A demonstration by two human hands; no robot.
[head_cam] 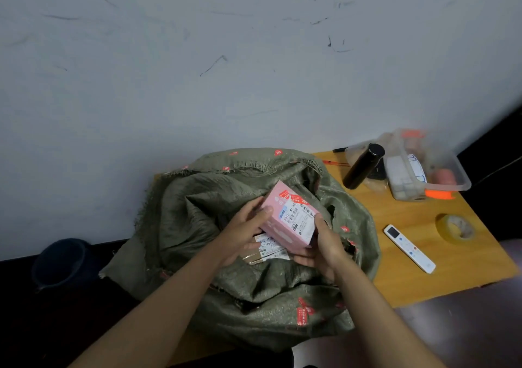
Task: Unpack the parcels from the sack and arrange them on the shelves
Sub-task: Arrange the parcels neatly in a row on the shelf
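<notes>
Scuffed pale wall (pixel 254 57) behind, dark floor below, orange wooden counter (pixel 440 266) against it. Olive woven sack (pixel 192 212) slumped open across the counter's left part, red printed marks scattered over the fabric, frayed rim folded back toward the wall.

Above the sack's mouth, a pink parcel (pixel 285 220) with a white shipping label and red stickers, tilted, held between both hands. Left hand (pixel 243 235) on the parcel's left face, thumb laid along the near edge, fingers (pixel 251 245) curled under it. Right hand (pixel 324 243) cupping the lower right corner from beneath, thumb up against the labelled side.

Just under the pink parcel, inside the sack's opening, a brown parcel (pixel 268 250) with a white barcode label, lying flat, partly hidden by the hands.

On the bare wood to the right: black cylindrical bottle (pixel 363 167) leaning near the wall, clear plastic tub (pixel 452 167) with orange clips beside it, contents blurred. White remote control (pixel 409 248) lying diagonally nearer the front, roll of yellowish tape (pixel 455 228) flat just beyond it. Dark round bin (pixel 60 263) on the floor left of the sack.
</notes>
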